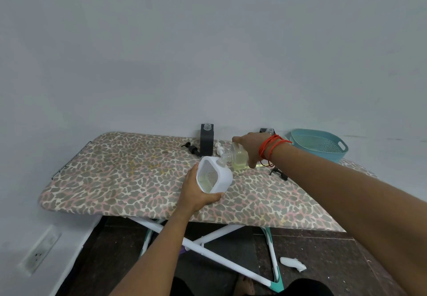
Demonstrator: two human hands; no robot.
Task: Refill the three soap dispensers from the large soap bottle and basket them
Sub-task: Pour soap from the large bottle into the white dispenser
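Two containers meet: left hand [196, 196] grips tilted large soap bottle [216, 176], right hand [250, 146] grips clear dispenser [239, 157] (yellowish liquid inside).

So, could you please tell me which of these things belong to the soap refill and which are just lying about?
Job: large soap bottle, held by the left hand; clear dispenser, held by the right hand; black dispenser; third dispenser; loose pump heads; teal basket.
Lying about: white object on the floor; wall socket.
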